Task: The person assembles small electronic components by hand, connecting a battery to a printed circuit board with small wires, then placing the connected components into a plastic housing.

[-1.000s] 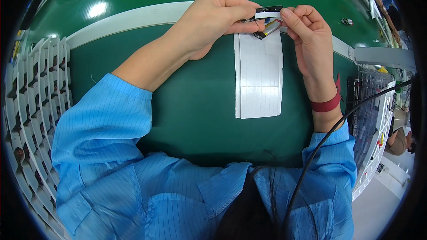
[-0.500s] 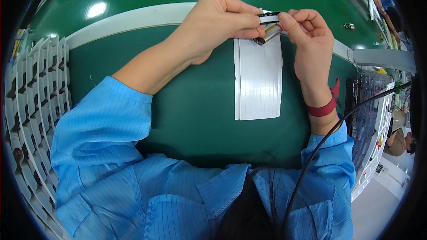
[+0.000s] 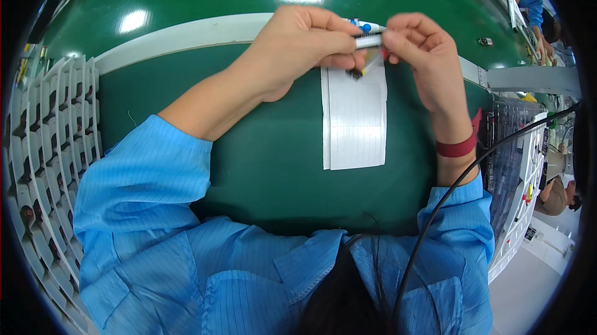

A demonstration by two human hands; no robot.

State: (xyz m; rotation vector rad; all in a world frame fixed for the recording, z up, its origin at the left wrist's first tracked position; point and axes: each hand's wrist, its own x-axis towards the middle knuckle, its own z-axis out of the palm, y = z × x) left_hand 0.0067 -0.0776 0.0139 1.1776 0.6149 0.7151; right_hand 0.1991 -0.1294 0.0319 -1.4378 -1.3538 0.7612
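My left hand and my right hand come together over the far part of the green mat. Between their fingertips is a slim black-and-white strip-shaped part, pinched at its left end by the left hand and at its right end by the right. Just below it hangs a small silver piece with yellow and red bits, smeared by motion; how it joins the strip I cannot tell. Under the hands lie white label sheets, slightly overlapping, with faint ruled lines.
A white ledge borders the green mat at the back; small blue round items show behind the strip. White slotted racks stand left. Clear plastic trays are at right, where a black cable crosses my right arm.
Both hands have come slightly nearer with the strip still between them. The silver piece has swung and blurred, and the small blue items have come into sight behind the strip.
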